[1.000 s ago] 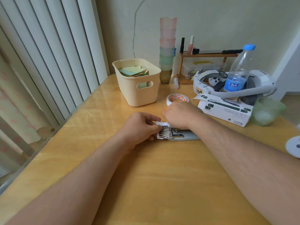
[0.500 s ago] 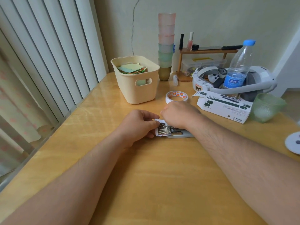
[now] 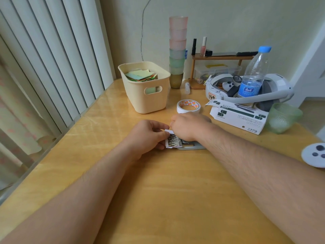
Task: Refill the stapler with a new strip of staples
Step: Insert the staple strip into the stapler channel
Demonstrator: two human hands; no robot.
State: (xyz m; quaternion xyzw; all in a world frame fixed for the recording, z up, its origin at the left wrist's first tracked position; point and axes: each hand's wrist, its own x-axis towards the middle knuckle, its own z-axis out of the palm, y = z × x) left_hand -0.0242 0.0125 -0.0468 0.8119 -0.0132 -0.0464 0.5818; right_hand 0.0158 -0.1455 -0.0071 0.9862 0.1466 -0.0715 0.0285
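Observation:
A small white staple box [image 3: 173, 140] lies open on the wooden table, with metal staple strips showing inside. My left hand [image 3: 149, 135] grips the box at its left side. My right hand [image 3: 189, 125] is curled over the box's far right end, its fingertips hidden. Just right of the box, a grey stapler [image 3: 190, 146] lies on the table under my right wrist, with its metal channel partly visible.
A cream basket [image 3: 146, 95] of paper scraps stands behind my hands. A tape roll [image 3: 188, 106], a white stapler carton [image 3: 239, 117], a green cup [image 3: 283, 118], a water bottle [image 3: 253, 74] and a headset [image 3: 274, 88] crowd the back right. Blinds run along the left edge.
Both hands stay at the staple box with barely any shift. The camera view has tilted slightly, so the scene sits a little differently in the frame.

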